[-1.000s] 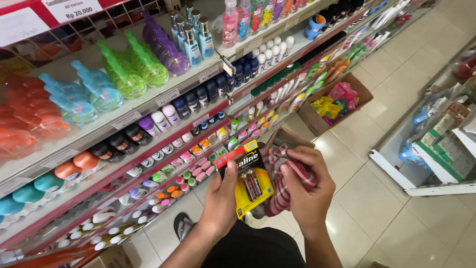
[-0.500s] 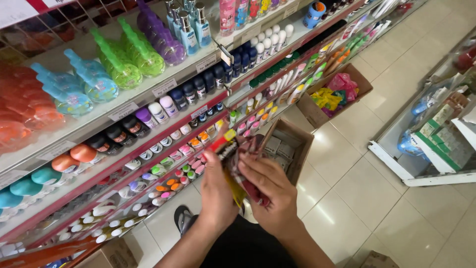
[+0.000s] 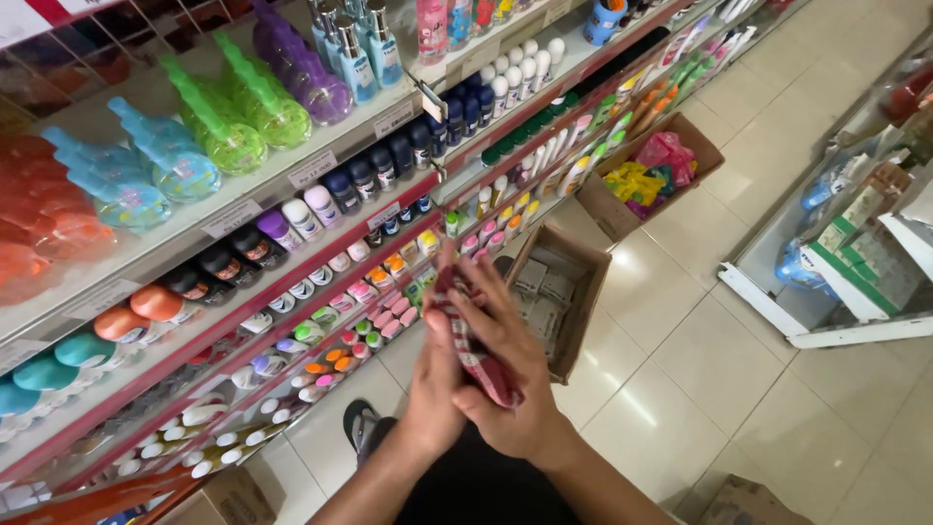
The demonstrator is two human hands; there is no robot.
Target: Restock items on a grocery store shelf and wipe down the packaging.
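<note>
Shelving unit [image 3: 321, 170]: red-edged tiers are running along the person's left, carrying bright liquid-filled bottles on top, rows of small jars below and tiny pots lowest.

Tiled floor [image 3: 719, 360]: pale squares are filling the aisle.

Open cardboard box [image 3: 573, 292]: it is sitting on the floor just beyond the hands, holding small flat packs. A second box [image 3: 646, 175] with pink and yellow packets is standing farther up the aisle.

Left hand [image 3: 437, 389]: it is pressing flat against the near face of the stack, fingers straight and pointing up, thumb hidden.

Right hand [image 3: 515, 379]: its fingers are curling round the far side of the stack, closed firmly on it.

Stack of red carded packets [image 3: 471, 335]: it is standing nearly upright, sandwiched between both palms at chest height, in front of the lower shelves and well above the box.

Handling note: squaring the cards likely calls for even pressure from both palms and aligned edges, since thin cards probably fan out or slip if one side loosens.
</note>
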